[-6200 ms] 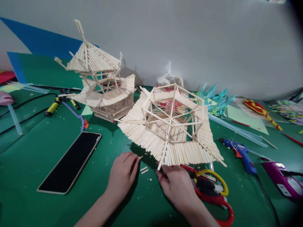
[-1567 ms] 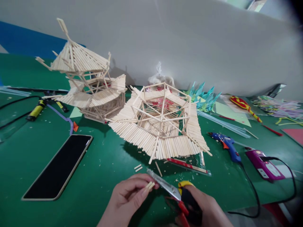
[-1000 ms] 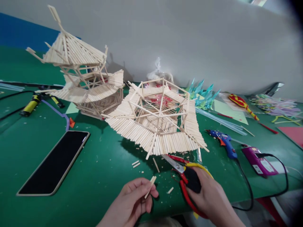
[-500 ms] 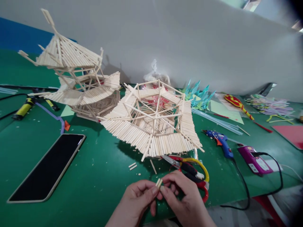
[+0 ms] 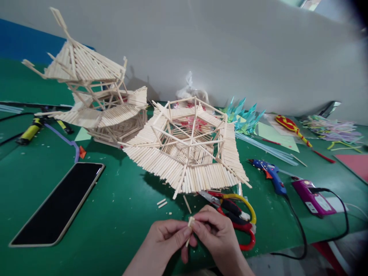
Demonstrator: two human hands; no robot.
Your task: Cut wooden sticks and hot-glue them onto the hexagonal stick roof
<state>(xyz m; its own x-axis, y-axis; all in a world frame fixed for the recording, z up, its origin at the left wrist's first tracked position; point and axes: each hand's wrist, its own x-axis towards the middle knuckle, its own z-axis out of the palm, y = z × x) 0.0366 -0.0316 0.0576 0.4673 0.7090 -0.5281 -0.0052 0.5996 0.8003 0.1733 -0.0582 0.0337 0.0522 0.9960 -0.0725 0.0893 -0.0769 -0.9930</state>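
At the bottom centre, my left hand (image 5: 168, 239) and my right hand (image 5: 215, 235) meet fingertip to fingertip. Both are closed in a pinch on short pale wooden sticks (image 5: 191, 220), whose ends stick out above and below the fingers. Just beyond them stands a stick-built roof structure (image 5: 161, 163), with an open frame on top and slanted eaves of sticks laid side by side. Loose stick offcuts (image 5: 162, 204) lie in front of it. Beside my right hand are scissors with yellow and red handles (image 5: 252, 211), overlapping so that I cannot separate them fully.
A taller stick-built pagoda (image 5: 86, 69) stands at the back left. On the green table (image 5: 109, 226) lie a phone (image 5: 57, 207), a blue glue gun (image 5: 270, 174) with its cord, and a purple power strip (image 5: 313, 197). Teal folded-paper spikes (image 5: 244, 113) are near the wall.
The sticks between my fingertips have turned: two ends lay side by side before, and now one stick also shows below my fingers. My right hand has shifted slightly left.
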